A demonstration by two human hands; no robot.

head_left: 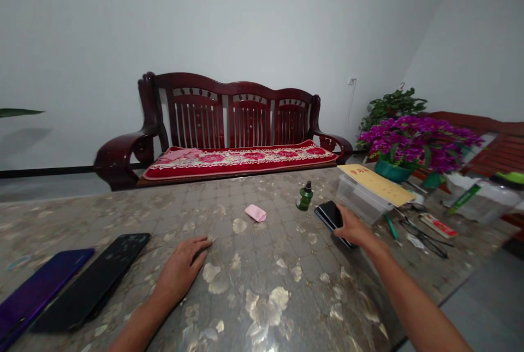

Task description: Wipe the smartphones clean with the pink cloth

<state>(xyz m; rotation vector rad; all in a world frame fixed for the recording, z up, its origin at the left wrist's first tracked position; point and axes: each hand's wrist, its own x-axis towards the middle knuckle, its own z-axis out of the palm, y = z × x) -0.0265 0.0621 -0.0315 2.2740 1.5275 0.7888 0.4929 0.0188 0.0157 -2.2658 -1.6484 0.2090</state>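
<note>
My right hand [352, 225] grips a dark, glossy phone [328, 213] at the right of the table, thumb on its top face and the other fingers mostly hidden. Palm down on the patterned tabletop [229, 308], my left hand [183, 266] rests with its fingers stretched out and holds nothing. Between the hands lies a folded pink cloth [256, 212]. A small green spray bottle [304, 197] stands upright just left of the held phone. To the left of my left hand are a black phone [96, 281] and a purple phone [43, 292], side by side.
Right of my right hand sits a clear plastic box [356, 199] with a yellow paper [376, 184] on top. Beyond it are glasses [429, 240], a green pen [391, 226], a red-and-white box [438, 225] and purple flowers [421, 142]. A wooden bench [241, 106] stands behind the table.
</note>
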